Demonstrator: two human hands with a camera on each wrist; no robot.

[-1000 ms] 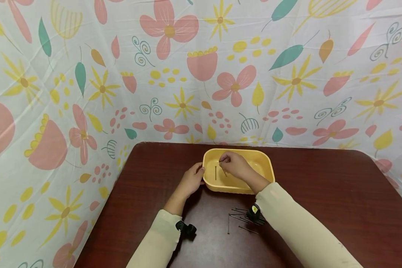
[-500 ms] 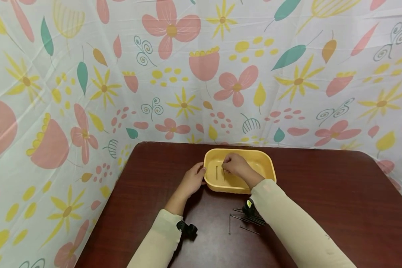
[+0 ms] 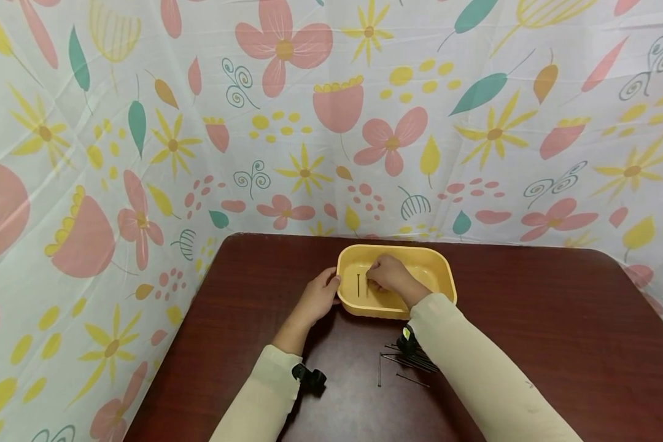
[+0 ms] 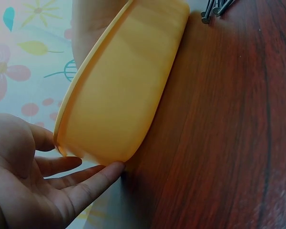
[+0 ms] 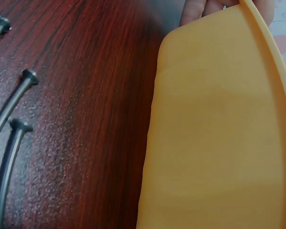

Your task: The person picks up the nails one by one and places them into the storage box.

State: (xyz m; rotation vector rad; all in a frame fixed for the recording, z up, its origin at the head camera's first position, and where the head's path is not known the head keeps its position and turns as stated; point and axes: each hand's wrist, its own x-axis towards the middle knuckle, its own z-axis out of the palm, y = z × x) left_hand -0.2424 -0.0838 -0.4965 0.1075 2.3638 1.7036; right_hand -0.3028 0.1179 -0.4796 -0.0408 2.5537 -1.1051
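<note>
A person in cream sleeves worked at a dark wooden table point(image 3: 530, 319) hemmed in by a flowered cloth backdrop point(image 3: 143, 123). From the head view, the right hand point(image 3: 389, 277) reached down inside a yellow plastic tub point(image 3: 439, 270), its fingers curled low over the tub floor near a nail point(image 3: 358, 284) lying there; whether those fingers pinched another nail could not be made out. The left hand point(image 3: 320, 296) rested against the tub's left end, and only the left wrist view showed how: fingers point(image 4: 93, 183) straight and relaxed, tips touching the tub's outer wall point(image 4: 119, 100). A loose pile of nails point(image 3: 406, 363) lay on the table just before the tub, under the right forearm. The right wrist view showed their heads point(image 5: 12, 112) up close beside the tub wall point(image 5: 214, 138), but not the right hand itself.
</note>
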